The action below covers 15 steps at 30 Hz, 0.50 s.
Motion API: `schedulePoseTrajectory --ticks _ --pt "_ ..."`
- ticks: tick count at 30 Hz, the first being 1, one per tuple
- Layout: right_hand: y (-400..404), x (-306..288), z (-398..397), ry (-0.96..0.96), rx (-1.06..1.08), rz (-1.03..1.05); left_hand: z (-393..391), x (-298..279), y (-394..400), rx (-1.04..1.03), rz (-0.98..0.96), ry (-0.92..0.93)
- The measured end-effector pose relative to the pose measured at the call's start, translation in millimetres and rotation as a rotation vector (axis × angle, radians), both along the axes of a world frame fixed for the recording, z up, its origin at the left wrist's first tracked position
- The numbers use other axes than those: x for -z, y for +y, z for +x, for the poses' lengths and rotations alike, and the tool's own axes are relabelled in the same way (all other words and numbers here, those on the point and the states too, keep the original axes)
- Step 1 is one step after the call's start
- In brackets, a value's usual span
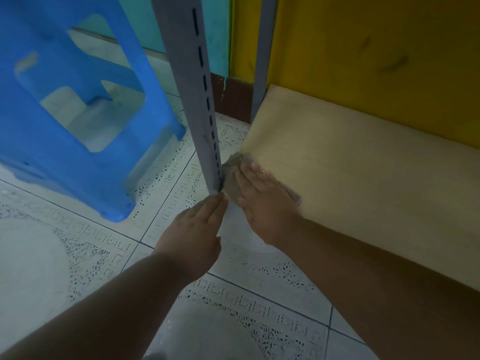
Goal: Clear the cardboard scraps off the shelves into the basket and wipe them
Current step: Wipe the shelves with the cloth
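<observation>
Right hand [262, 201] flat, fingers straight, pressing grey rag [233, 172] onto front-left corner of low beige shelf [363, 172], beside slotted grey upright [202, 100]. Left hand [197, 229] fingers extended, tips touching upright's base, holding nothing. Blue stool [78, 113] left.

Under the right hand [262, 201] lies a cloth [233, 175], grey-brown, coarse and nappy, matt. It rests on the shelf [363, 178], a pale tan board with a smooth, dull finish like laminated wood. Just beyond the left hand [193, 235] stands the upright post [197, 100], grey painted metal, smooth with punched slots. Left of that hand, the stool [78, 126] is blue moulded plastic, faintly glossy. Below both hands, the floor [259, 320] is glazed tile, speckled.
</observation>
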State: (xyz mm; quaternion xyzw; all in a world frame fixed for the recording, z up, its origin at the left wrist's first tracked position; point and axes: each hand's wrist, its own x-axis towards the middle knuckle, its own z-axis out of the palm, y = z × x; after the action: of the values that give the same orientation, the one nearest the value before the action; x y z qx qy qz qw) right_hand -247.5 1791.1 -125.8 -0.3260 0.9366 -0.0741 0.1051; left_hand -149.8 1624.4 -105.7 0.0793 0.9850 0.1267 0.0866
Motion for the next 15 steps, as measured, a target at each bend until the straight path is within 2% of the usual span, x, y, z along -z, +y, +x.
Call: schedulePoseTrajectory --ticks 6,11,15 --pt "-16.9 -9.1 -47.9 -0.017 0.199 -0.015 -3.6 1.1 2.5 -0.025 -0.024 0.031" --pt "-21.6 -7.6 20.9 -0.031 0.125 -0.083 -1.4 -4.6 3.5 -0.036 -0.066 0.016" --pt "-19.1 -4.1 17.2 -0.024 0.123 -0.055 -4.8 -1.4 -0.9 -0.013 -0.085 0.011"
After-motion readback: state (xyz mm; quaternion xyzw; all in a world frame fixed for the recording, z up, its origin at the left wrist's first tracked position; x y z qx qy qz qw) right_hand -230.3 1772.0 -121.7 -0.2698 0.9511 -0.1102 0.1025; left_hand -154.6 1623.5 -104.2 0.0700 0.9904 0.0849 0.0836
